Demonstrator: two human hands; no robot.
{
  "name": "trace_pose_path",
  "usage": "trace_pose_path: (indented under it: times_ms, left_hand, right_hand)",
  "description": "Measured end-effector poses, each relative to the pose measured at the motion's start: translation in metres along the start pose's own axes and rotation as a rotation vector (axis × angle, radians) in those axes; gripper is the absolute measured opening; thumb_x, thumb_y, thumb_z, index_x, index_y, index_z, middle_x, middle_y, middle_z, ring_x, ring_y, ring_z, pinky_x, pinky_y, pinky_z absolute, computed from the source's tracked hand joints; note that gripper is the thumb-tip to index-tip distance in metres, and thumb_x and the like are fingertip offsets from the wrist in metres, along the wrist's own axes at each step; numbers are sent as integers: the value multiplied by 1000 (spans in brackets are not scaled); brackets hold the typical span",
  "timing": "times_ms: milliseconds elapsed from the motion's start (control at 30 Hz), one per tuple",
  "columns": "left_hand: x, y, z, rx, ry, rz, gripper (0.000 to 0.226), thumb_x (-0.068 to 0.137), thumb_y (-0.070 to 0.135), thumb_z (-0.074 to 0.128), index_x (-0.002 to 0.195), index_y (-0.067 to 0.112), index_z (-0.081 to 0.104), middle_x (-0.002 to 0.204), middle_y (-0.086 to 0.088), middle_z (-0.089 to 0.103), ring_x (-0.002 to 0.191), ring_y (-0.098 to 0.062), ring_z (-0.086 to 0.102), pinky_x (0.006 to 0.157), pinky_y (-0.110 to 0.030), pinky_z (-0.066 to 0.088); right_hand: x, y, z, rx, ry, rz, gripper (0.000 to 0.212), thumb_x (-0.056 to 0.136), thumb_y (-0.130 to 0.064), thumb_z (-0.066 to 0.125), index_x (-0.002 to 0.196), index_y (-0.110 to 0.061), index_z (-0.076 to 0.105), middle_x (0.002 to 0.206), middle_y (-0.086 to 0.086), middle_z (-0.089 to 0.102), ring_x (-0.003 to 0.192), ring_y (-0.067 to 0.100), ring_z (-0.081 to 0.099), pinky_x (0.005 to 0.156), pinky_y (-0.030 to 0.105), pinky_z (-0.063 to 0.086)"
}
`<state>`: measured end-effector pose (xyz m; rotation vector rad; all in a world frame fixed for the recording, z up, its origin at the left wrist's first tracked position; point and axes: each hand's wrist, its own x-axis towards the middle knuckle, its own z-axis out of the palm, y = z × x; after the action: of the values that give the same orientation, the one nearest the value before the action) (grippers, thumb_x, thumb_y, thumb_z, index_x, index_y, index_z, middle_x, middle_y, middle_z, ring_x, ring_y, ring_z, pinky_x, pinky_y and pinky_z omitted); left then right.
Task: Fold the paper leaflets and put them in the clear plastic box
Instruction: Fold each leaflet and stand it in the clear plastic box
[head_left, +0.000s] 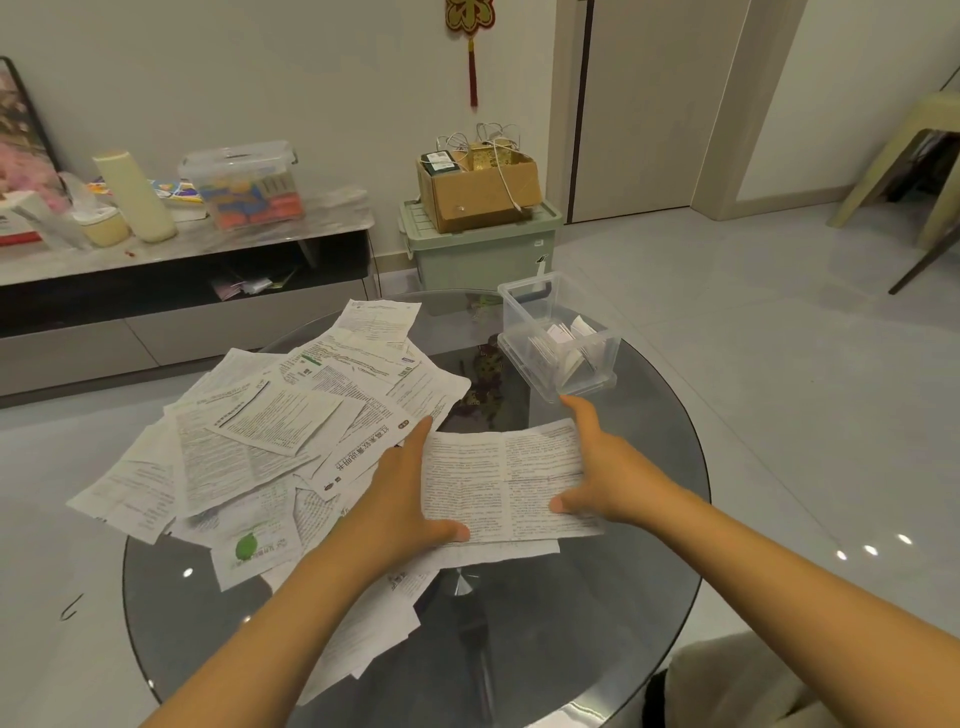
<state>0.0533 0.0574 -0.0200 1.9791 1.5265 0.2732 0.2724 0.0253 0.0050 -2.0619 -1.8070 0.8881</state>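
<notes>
A printed leaflet lies flat and unfolded on a round glass table, directly in front of the person. Both hands hold it by its side edges. The left hand lies along the left edge with fingers straight and thumb over the near corner. The right hand lies along the right edge, thumb on top of the sheet, fingers reaching toward the far corner. This grip likely steadies the sheet so one side can be brought over the other for a fold.

To the left, a loose pile of more unfolded leaflets overlaps and spreads across the table, close enough to draw from. Some sheets also lie under the held one.

Just beyond the right hand stands the clear box, open, with a few small folded leaflets inside. It sits within easy reach for dropping in each finished one. Most of the work appears to remain.
</notes>
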Motion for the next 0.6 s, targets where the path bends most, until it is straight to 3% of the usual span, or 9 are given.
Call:
trace_pose_path:
  times_ms: [67, 133, 233, 300, 367, 467, 600]
  left_hand:
    - [-1, 2, 0, 48, 12, 22, 110, 70, 38, 80, 147, 33, 2, 148, 3, 23, 132, -17, 34, 109, -38, 36]
    - [-4, 5, 0, 115, 65, 67, 100, 74, 38, 77, 148, 30, 9, 148, 3, 18, 134, -15, 29, 108, -33, 32]
    - [-9, 9, 0, 247, 123, 190, 79, 81, 40, 69, 145, 33, 23, 148, 9, 16, 136, -15, 22, 112, -33, 24]
    - [-14, 12, 3, 256, 72, 285, 63, 84, 46, 62, 140, 35, 36, 145, 13, 24, 135, -14, 23, 113, -33, 22]
    - [-21, 17, 7, 195, -14, 353, 59, 83, 52, 61, 136, 34, 43, 141, 17, 30, 133, -8, 26, 113, -29, 23]
    - [-28, 21, 15, 191, -96, 412, 68, 79, 57, 63, 139, 35, 39, 140, 20, 29, 131, 0, 23, 111, -21, 20]
    - [-29, 18, 20, 228, -123, 458, 84, 73, 67, 62, 143, 40, 25, 142, 21, 29, 131, -2, 23, 112, -28, 22]
  right_hand:
    - [0, 0, -3, -32, -3, -1, 104, 76, -10, 74, 145, -35, 0, 111, 8, 61, 90, 22, 62, 77, 34, 54]
    - [0, 1, -7, -24, -28, 15, 86, 78, -7, 69, 139, -36, 16, 111, 6, 58, 86, 21, 62, 69, 32, 58]
    - [-3, 1, -12, 49, -102, 58, 46, 83, -5, 64, 121, -26, 51, 111, 5, 55, 83, 24, 66, 60, 25, 58]
    - [-7, -1, -12, 109, -167, 84, 31, 85, -4, 62, 114, -16, 62, 106, 7, 61, 78, 27, 70, 58, 22, 58]
    - [-11, -3, -13, 182, -222, 99, 30, 88, -3, 58, 117, -8, 62, 104, 10, 67, 74, 25, 72, 60, 20, 58]
    - [-17, -4, -17, 361, -312, 101, 30, 91, 2, 53, 120, 1, 59, 104, 20, 68, 70, 21, 70, 63, 22, 58]
    - [-21, -6, -21, 566, -436, 82, 31, 92, 6, 46, 122, 5, 55, 104, 26, 68, 82, 25, 71, 70, 23, 58]
